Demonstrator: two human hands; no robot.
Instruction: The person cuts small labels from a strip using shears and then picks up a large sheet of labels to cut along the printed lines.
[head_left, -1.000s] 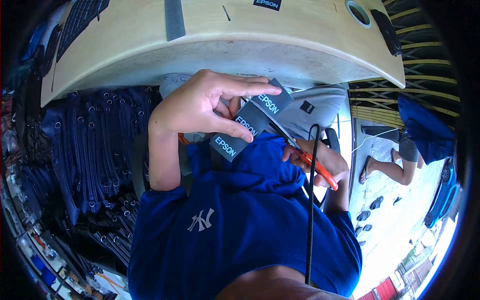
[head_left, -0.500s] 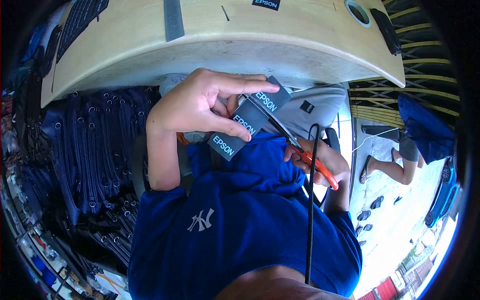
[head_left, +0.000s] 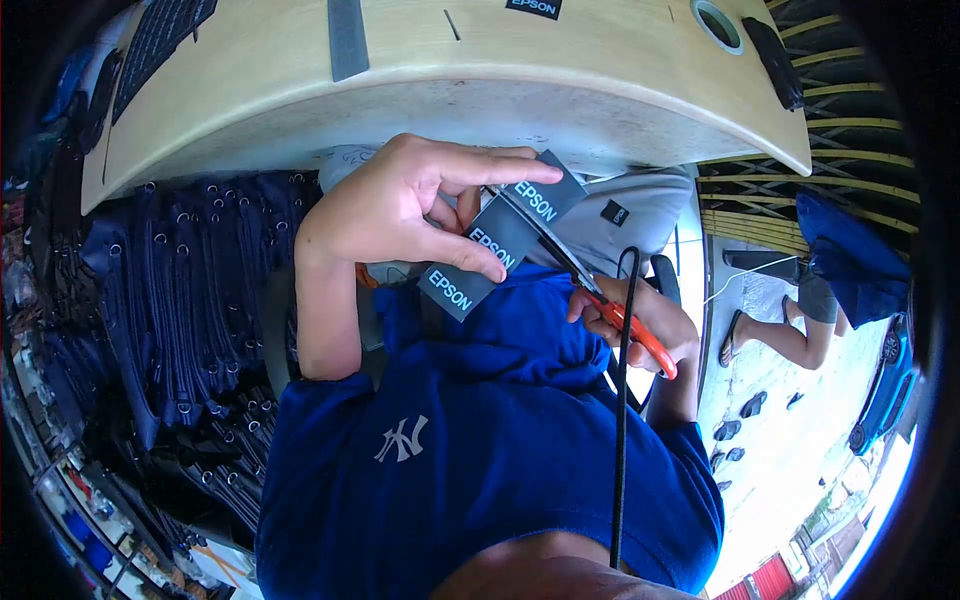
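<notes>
My left hand (head_left: pixel 400 205) pinches a dark strip of printed EPSON labels (head_left: pixel 505 222), thumb on the front near the middle print and fingers toward the upper end. Three white prints show, the middle one partly under the thumb. My right hand (head_left: pixel 645 315) grips a pair of scissors (head_left: pixel 570 262) by the orange handles. Its blades lie across the strip between the upper and middle prints; whether they have cut through cannot be made out. A small cut label (head_left: pixel 615 212) rests on my grey trouser leg, just beyond the scissors.
Ahead stands a pale wooden table (head_left: pixel 580 45) with a label (head_left: pixel 533 8), a grey strip (head_left: pixel 347 40) and a round hole (head_left: pixel 717 27). Dark straps with metal rings (head_left: pixel 185 300) hang at the left. A black cord (head_left: pixel 621 420) crosses my shirt. Another person's leg (head_left: pixel 795 340) shows at right.
Both hands, the label strip and the scissors have shifted only very slightly. The scissor blades appear a little closer together across the strip.
</notes>
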